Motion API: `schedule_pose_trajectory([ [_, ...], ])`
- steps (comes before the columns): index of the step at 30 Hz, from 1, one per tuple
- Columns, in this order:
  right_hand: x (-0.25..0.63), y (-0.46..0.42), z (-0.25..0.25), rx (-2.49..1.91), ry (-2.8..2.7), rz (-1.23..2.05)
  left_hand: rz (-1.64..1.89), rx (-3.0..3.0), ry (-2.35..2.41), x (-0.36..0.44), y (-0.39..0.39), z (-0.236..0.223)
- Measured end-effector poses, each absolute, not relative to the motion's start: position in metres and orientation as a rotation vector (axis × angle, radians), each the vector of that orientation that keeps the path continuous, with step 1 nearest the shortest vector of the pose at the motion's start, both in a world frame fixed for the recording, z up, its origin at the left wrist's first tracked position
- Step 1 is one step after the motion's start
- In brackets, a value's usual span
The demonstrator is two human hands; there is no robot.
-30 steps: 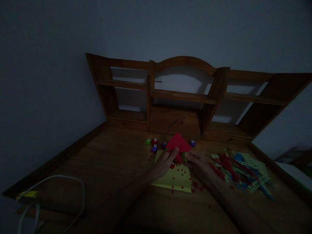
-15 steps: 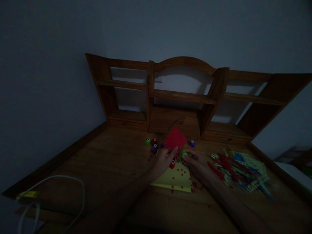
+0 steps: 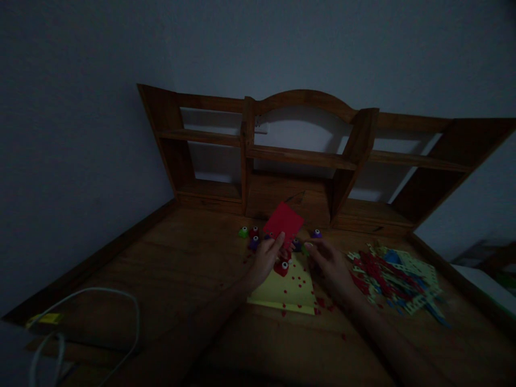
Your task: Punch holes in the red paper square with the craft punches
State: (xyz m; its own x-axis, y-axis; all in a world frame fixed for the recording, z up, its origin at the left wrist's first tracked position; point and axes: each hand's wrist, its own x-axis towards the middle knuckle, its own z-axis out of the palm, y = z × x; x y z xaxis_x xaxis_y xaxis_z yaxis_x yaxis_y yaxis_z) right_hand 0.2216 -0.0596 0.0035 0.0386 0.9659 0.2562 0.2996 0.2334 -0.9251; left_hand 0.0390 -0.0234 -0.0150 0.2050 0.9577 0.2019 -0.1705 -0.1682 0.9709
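The room is dim. My left hand (image 3: 266,259) pinches the lower edge of a red paper sheet (image 3: 284,221) and holds it tilted up above the wooden desk (image 3: 173,269). My right hand (image 3: 328,263) is closed on a small green punch (image 3: 306,248) just right of the sheet. Below both hands lies a yellow sheet (image 3: 289,290) dotted with small red cut-outs. A red punch (image 3: 281,266) sits on it, close to my left fingers.
Several small punches, green (image 3: 243,232), red (image 3: 253,231) and purple (image 3: 315,234), stand behind the hands. A heap of punched paper strips (image 3: 393,274) lies to the right. A wooden shelf unit (image 3: 306,156) lines the back. A white cable (image 3: 80,322) loops at the front left.
My left hand has lifted the red sheet up and slightly left. My right hand moved with the green punch off the sheet's edge. The red punch on the yellow sheet now shows.
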Motion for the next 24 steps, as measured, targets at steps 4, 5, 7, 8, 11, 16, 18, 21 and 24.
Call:
schedule_pose_trajectory([
  [4, 0.226, -0.061, 0.007, -1.384, -1.662, 0.418, 1.212, 1.244, 0.800, 0.038, -0.027, -0.011],
  [5, 0.226, -0.061, 0.007, -1.394, -1.699, 0.361, 1.209, 1.234, 0.798, 0.038, -0.027, -0.010],
  [7, 0.225, -0.059, 0.005, -1.374, -1.771, 0.298, 1.205, 1.222, 0.793, 0.038, -0.028, -0.010],
  [8, 0.225, -0.058, 0.003, -1.348, -1.802, 0.289, 1.203, 1.220, 0.789, 0.037, -0.027, -0.010],
  [11, 0.222, -0.055, -0.001, -1.288, -1.867, 0.295, 1.205, 1.239, 0.785, 0.037, -0.023, -0.016],
  [16, 0.220, -0.057, -0.002, -1.263, -1.938, 0.322, 1.220, 1.325, 0.805, 0.038, -0.019, -0.022],
  [18, 0.218, -0.059, -0.001, -1.248, -1.955, 0.345, 1.219, 1.334, 0.800, 0.038, -0.021, -0.019],
  [21, 0.216, -0.061, -0.001, -1.239, -1.967, 0.382, 1.212, 1.323, 0.785, 0.039, -0.022, -0.016],
  [24, 0.216, -0.061, -0.002, -1.235, -1.967, 0.414, 1.211, 1.314, 0.792, 0.040, -0.021, -0.018],
])
